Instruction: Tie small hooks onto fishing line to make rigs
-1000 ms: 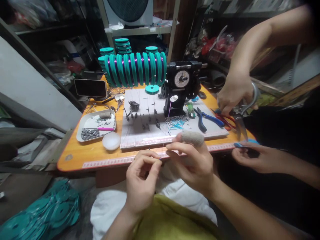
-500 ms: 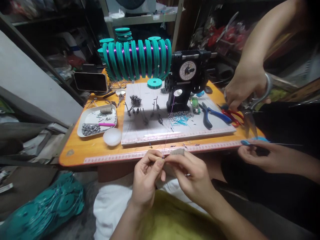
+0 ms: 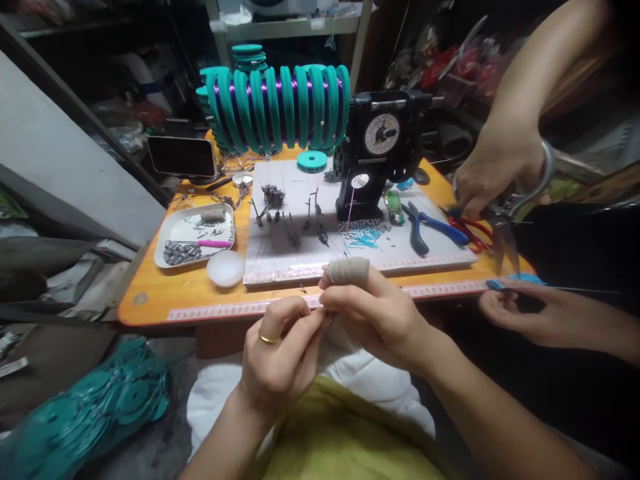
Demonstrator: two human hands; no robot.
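Note:
My left hand (image 3: 280, 350), a gold ring on one finger, is closed in a pinch just below the front edge of the orange table (image 3: 165, 297). My right hand (image 3: 373, 310) meets it fingertip to fingertip, also pinched; its index finger wears a grey cloth cover (image 3: 349, 270). Both pinch something thin I cannot make out, in line with a thin purple thread (image 3: 350, 207) that hangs from the black winding machine (image 3: 380, 153). A row of teal spools (image 3: 280, 107) wound with purple thread sits left of the machine. Small dark hooks and weights (image 3: 290, 220) lie on the white board (image 3: 280, 257).
Another person's hands work at the right: one holds metal scissors (image 3: 505, 220), the other (image 3: 520, 310) grips a blue piece. Blue pliers (image 3: 425, 227), a white tray of weights (image 3: 193, 243), a white lid (image 3: 226, 268) and a phone (image 3: 181, 157) are on the table. Teal discs (image 3: 90, 413) are piled on the floor.
My hands rose slightly and the covered right index finger lifted above the pinch. The left hand turned, showing its ring. The other person's hands stayed about where they were.

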